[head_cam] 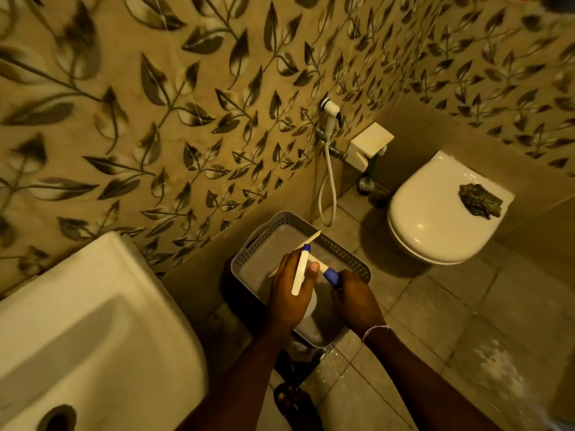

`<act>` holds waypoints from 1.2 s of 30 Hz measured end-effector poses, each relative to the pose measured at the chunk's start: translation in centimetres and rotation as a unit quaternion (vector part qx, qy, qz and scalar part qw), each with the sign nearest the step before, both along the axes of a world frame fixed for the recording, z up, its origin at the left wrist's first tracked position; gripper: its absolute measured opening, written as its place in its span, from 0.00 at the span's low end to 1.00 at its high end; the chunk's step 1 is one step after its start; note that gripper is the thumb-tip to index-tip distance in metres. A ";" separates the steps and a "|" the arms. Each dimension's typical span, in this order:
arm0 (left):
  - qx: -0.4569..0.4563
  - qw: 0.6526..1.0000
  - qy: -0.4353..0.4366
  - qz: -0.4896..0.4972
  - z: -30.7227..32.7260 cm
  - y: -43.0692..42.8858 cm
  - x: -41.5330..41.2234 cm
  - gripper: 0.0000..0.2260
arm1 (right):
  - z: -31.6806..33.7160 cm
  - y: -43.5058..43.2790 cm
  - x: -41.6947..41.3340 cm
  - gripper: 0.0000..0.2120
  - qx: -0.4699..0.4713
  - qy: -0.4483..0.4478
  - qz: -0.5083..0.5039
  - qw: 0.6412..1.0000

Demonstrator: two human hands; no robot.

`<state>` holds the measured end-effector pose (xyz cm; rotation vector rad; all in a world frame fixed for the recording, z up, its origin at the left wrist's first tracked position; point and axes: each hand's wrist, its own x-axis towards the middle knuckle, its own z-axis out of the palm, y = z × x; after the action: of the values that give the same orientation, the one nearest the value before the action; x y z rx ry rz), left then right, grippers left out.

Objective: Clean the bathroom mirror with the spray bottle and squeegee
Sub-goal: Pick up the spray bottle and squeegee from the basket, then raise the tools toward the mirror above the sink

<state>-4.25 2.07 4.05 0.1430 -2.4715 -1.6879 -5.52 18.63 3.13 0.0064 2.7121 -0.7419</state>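
Observation:
Both hands hover over a grey perforated basket [337,244] that stands on something dark by the wall. My left hand [287,293] is closed around a white spray bottle [301,270]. Its blue nozzle points up and its pale body shows below my fingers. My right hand [354,301] grips the blue handle of a squeegee [330,276]. The squeegee's cream blade reaches across the inside of the basket, behind the bottle. No mirror is in view.
A white washbasin [77,331] fills the lower left. A white toilet [435,219] with a dark shell-like object [479,200] on its lid is at the right. A bidet sprayer [330,116] and hose hang on the leaf-patterned wall. The floor tiles at right are wet.

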 end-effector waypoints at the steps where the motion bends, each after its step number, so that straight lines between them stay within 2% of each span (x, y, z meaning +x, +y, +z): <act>1: -0.001 1.000 0.001 -0.002 1.7 -0.4 0.0 0.17 | 1.5 -0.3 0.2 0.10 -0.010 0.007 -0.004 1.000; 8: -0.018 0.999 0.026 0.036 13.2 -3.4 -0.1 0.19 | 12.3 -2.7 0.9 0.13 -0.067 0.077 -0.032 0.994; 13: -0.018 0.995 0.086 0.056 21.8 -6.0 0.4 0.13 | 20.5 -4.4 1.1 0.12 -0.121 0.096 -0.045 0.987; 17: -0.021 0.989 0.118 0.082 27.8 -8.1 1.6 0.20 | 26.2 -5.7 1.7 0.12 -0.147 0.118 -0.052 0.981; 22: -0.025 0.980 0.150 0.131 34.5 -10.6 3.4 0.23 | 33.3 -8.1 2.8 0.15 -0.168 0.184 -0.056 0.967; 26: -0.034 0.962 0.196 0.186 40.1 -12.9 5.1 0.24 | 38.7 -10.9 3.8 0.13 -0.217 0.252 -0.043 0.942; 31: -0.057 0.932 0.261 0.246 46.5 -17.2 7.3 0.11 | 44.7 -16.0 5.1 0.11 -0.286 0.294 0.003 0.912; 34: -0.075 0.908 0.299 0.282 50.2 -20.7 9.3 0.12 | 47.9 -19.6 5.8 0.07 -0.339 0.299 0.026 0.892; 36: -0.089 0.892 0.321 0.305 52.5 -23.3 11.2 0.13 | 49.8 -22.4 6.6 0.08 -0.376 0.295 0.043 0.877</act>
<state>6.98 -21.27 56.53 0.2582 -1.8013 -1.0156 1.06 -3.77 52.88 -0.6055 2.6845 -1.9811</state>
